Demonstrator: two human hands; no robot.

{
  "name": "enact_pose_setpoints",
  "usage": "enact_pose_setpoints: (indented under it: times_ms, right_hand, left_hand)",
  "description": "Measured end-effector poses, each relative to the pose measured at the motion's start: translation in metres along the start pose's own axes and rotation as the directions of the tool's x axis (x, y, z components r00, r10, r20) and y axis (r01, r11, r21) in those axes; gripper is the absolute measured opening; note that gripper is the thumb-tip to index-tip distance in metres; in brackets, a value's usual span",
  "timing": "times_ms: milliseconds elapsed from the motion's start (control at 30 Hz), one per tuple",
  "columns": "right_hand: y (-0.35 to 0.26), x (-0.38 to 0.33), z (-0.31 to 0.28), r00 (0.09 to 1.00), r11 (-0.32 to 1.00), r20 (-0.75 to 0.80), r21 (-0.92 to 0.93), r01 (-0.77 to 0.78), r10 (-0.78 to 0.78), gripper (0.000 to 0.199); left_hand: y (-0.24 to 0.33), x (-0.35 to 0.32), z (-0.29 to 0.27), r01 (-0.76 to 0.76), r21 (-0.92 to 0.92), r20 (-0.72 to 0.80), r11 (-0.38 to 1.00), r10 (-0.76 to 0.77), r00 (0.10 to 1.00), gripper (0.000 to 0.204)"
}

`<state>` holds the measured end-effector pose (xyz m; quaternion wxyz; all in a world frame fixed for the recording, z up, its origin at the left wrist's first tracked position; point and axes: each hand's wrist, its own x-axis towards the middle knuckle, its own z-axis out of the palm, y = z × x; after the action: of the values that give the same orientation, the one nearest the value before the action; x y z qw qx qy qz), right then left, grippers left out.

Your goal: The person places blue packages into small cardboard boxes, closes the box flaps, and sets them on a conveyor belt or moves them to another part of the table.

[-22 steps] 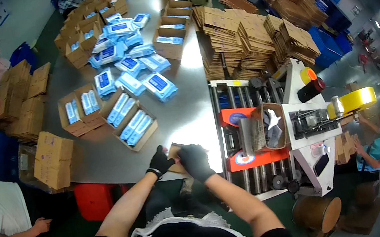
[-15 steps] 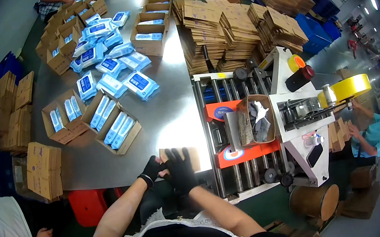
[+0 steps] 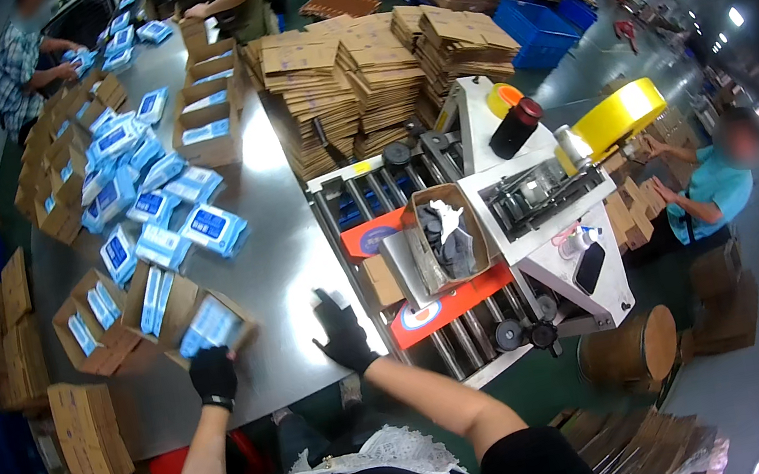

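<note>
My left hand (image 3: 214, 376), in a black glove, is closed at the near edge of an open cardboard carton (image 3: 240, 340). Blue-and-white wipe packs (image 3: 210, 325) inside that carton look blurred, and my fingertips are partly hidden against it. My right hand (image 3: 344, 333), also gloved, is open over the metal table's right edge, thumb apart and holding nothing. Left of the handled carton stand two more open cartons, one with upright packs (image 3: 157, 301) and another (image 3: 92, 333) beyond it. A small closed carton (image 3: 380, 283) sits on the taping machine's rollers.
Loose wipe packs (image 3: 127, 185) lie heaped across the metal table (image 3: 286, 253). The carton-taping machine (image 3: 516, 203), with a yellow tape roll (image 3: 618, 119), adjoins it on the right. Flattened cartons (image 3: 354, 89) are stacked behind. Other people work at the far end and right.
My hands have parted from the small carton, which is now on the rollers. My left hand has moved to the open carton on the left; the view has shifted.
</note>
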<state>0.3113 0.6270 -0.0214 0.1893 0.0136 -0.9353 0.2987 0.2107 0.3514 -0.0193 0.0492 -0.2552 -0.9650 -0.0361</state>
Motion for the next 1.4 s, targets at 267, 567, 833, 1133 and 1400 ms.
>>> enact_pose_setpoints:
  times_ms: [267, 567, 833, 1133, 1400]
  right_hand:
    - [-0.070, -0.004, 0.038, 0.937, 0.918, -0.018, 0.209, -0.338, 0.349, 0.070]
    - [-0.055, 0.014, 0.039, 0.978, 0.992, 0.201, 0.102, -0.074, 0.052, 0.045]
    - [-0.040, 0.055, 0.053, 0.942, 0.966, 0.287, 0.138, -0.218, 0.172, 0.024]
    - [-0.096, 0.097, 0.079, 0.951, 0.982, -0.252, 0.022, 0.189, -0.177, 0.041]
    - [-0.061, 0.027, 0.052, 0.997, 0.997, 0.078, 0.071, -0.013, 0.008, 0.061]
  left_hand:
    - [0.043, -0.028, -0.016, -0.202, -0.088, -0.362, 0.975, 0.157, 0.919, 0.060]
    - [0.019, 0.004, -0.049, -0.209, -0.155, 0.240, 0.965, 0.243, 0.940, 0.070]
    - [-0.026, 0.035, 0.008, -0.095, -0.725, 0.300, 0.682, 0.438, 0.848, 0.044]
    - [-0.022, 0.006, 0.110, 0.280, -0.924, 0.272, 0.261, -0.067, 0.960, 0.031]
    - [0.036, 0.009, 0.079, 0.292, -0.828, 0.364, 0.478, 0.063, 0.929, 0.030]
